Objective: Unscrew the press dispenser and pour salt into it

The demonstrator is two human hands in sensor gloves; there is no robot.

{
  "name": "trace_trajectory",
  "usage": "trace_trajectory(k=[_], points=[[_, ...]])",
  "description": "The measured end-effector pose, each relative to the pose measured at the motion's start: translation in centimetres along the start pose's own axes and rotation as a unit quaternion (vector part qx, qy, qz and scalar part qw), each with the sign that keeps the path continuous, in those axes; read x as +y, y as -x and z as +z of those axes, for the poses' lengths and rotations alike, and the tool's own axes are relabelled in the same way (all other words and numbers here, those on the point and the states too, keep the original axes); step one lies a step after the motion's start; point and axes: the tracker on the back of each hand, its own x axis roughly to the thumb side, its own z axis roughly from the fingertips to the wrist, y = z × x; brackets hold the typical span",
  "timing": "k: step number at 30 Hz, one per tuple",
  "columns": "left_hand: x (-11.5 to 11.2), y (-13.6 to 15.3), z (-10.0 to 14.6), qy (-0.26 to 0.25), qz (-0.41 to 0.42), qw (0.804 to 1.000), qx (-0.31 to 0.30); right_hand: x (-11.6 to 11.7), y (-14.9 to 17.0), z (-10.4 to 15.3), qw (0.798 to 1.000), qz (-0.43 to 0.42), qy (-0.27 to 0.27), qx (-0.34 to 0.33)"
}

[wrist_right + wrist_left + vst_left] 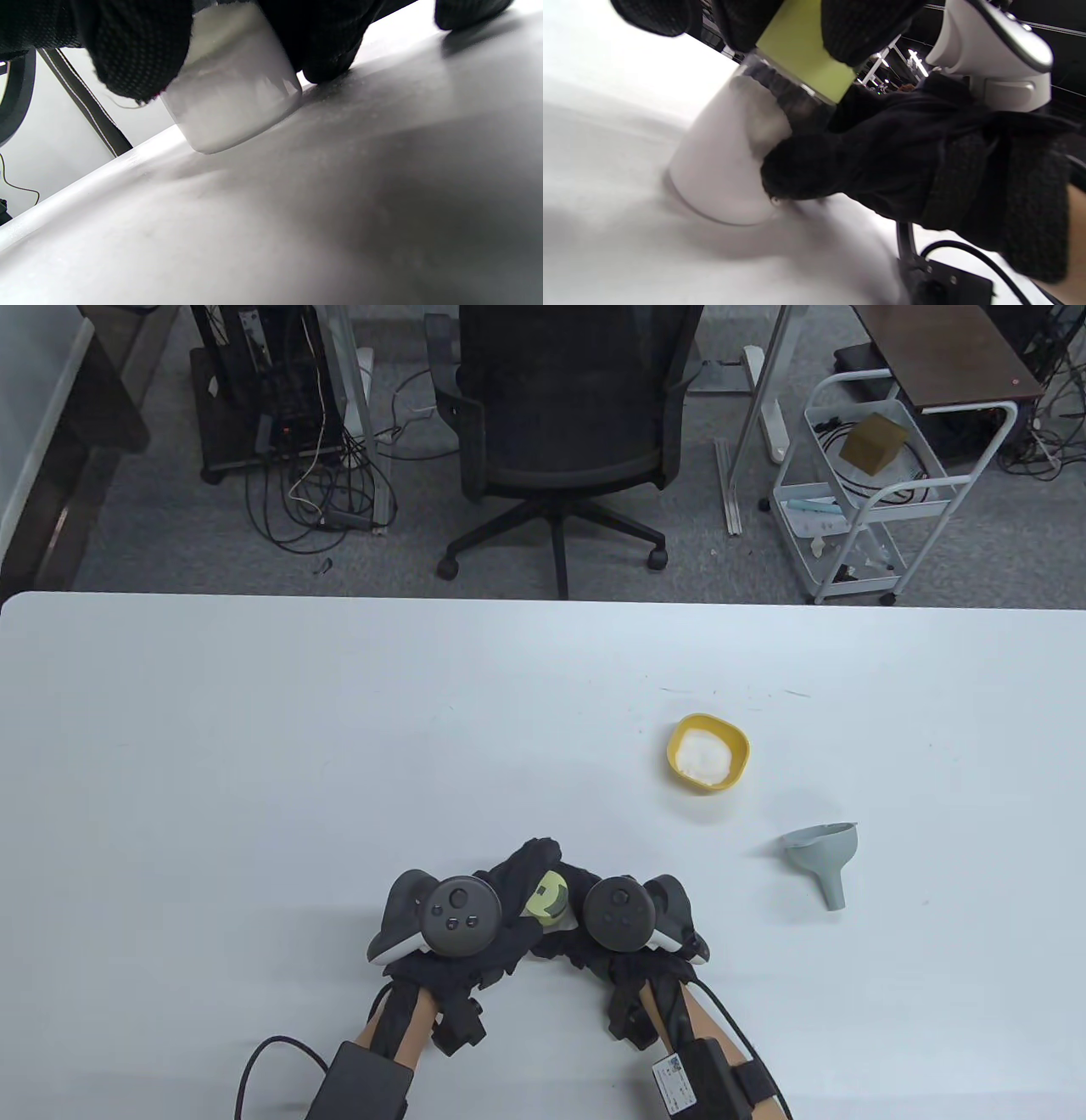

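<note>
The press dispenser (547,897) stands on the white table near the front edge, between both hands. It has a yellow-green top (801,55) and a frosted clear jar body (725,156). My left hand (516,875) grips the green top from above, fingers (865,25) wrapped around it. My right hand (579,891) grips the jar body (237,97), fingers (135,51) on both sides, the jar's base on the table. A yellow bowl (740,746) holding white salt (702,755) sits to the right and farther back. A grey funnel (825,857) lies on its side to the right.
The white table (254,746) reaches to the far edge, with an office chair (564,415) and a white cart (865,492) on the floor beyond. Glove cables and boxes (356,1082) lie at the front edge by my wrists.
</note>
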Motion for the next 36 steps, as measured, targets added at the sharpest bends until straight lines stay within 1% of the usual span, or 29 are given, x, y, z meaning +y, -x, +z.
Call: trace_trajectory(k=[3, 13, 19, 25, 27, 28, 29, 30, 33, 36], points=[[0.0, 0.0, 0.0, 0.0, -0.004, 1.0, 0.002, 0.0, 0.0, 0.0, 1.0, 0.0, 0.0, 0.0], [-0.1, -0.1, 0.1, -0.029, -0.036, 0.999, 0.023, 0.0, 0.0, 0.0, 1.0, 0.0, 0.0, 0.0], [-0.5, -0.2, 0.3, -0.075, -0.065, 0.994, 0.054, 0.0, 0.0, 0.0, 1.0, 0.0, 0.0, 0.0], [-1.1, -0.5, 0.3, -0.104, -0.092, 0.986, 0.096, 0.0, 0.0, 0.0, 1.0, 0.0, 0.0, 0.0], [-1.1, -0.3, 0.4, -0.098, -0.089, 0.985, 0.115, 0.0, 0.0, 0.0, 1.0, -0.001, -0.001, -0.001], [-1.0, -0.1, 0.4, -0.088, -0.071, 0.985, 0.127, 0.0, 0.0, 0.0, 1.0, -0.001, -0.001, -0.001], [-0.8, 0.1, 0.4, -0.08, -0.057, 0.987, 0.126, 0.0, 0.0, 0.0, 1.0, -0.001, -0.001, -0.001], [-0.6, 0.4, 0.4, -0.07, -0.035, 0.99, 0.117, 0.0, 0.0, 0.0, 1.0, 0.0, -0.001, -0.001], [-0.1, 0.8, 0.4, -0.024, 0.033, 0.997, 0.063, 0.0, 0.0, 0.0, 1.0, 0.0, -0.001, -0.001], [0.0, 0.9, 0.2, -0.002, 0.044, 0.998, 0.045, 0.0, 0.0, 0.0, 1.0, -0.001, -0.001, -0.001]])
